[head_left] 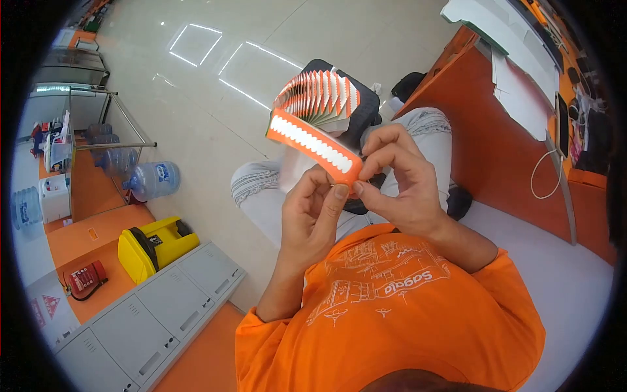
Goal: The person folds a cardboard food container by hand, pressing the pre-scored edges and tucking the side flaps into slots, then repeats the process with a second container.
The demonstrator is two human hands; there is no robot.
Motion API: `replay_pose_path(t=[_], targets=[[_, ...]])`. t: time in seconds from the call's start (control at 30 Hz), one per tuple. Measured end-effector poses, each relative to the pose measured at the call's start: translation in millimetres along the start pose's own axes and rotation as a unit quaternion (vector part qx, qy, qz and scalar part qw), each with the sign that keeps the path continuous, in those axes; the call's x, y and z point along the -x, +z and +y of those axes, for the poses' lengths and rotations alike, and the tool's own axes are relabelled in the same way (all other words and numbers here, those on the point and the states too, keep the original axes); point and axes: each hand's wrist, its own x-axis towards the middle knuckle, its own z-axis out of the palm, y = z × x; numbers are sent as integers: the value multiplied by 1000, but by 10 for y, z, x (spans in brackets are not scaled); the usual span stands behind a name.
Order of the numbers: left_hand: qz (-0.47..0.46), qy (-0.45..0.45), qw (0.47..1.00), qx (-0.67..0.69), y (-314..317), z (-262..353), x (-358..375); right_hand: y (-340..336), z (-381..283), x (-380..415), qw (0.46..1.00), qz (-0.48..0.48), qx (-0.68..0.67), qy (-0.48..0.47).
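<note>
An orange paper strip (312, 142) with a white scalloped band along it slants up and left from my fingers. My left hand (312, 212) pinches its lower end between thumb and fingers. At the same end, my right hand (401, 179) holds the corner with thumb and index finger, its other fingers curled. Just beyond the strip, a fanned stack (320, 95) of similar orange-and-white pieces rests on a black seat-like surface (368, 108). Part of the stack's lower side is hidden behind the strip and a pale, see-through sheet.
A red-brown desk (470, 124) with papers and a white cable (537, 179) stands at right. Grey lockers (153, 313), a yellow bin (157, 247), a fire extinguisher (87, 277) and large water bottles (155, 180) are at left. Shiny tiled floor (215, 98) lies ahead.
</note>
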Motion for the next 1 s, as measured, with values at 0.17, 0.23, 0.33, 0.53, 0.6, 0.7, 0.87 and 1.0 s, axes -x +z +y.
replay_pose_path(t=[0.17,0.23,0.33,0.53,0.6,0.7,0.87,1.0], targets=[[22,-16,999,-18,-27,3,23,8,32,-26,1000,18,12,-10],[9,7,1000,26,-10,9,12,-17,-4,-57,999,0,33,14],[6,4,1000,30,-2,21,13,-1,13,-39,999,-22,-20,24],[-26,3,1000,0,-14,44,3,61,49,-34,961,-49,-242,126],[-25,-2,1000,-8,-10,85,9,88,57,-36,955,-58,-262,125],[-32,4,999,-35,-11,93,12,78,16,-61,939,-74,-303,142],[-17,48,997,-51,59,51,16,92,-16,-85,935,-79,-312,151],[-11,99,991,-92,49,-55,70,204,13,-36,949,-16,-302,85]])
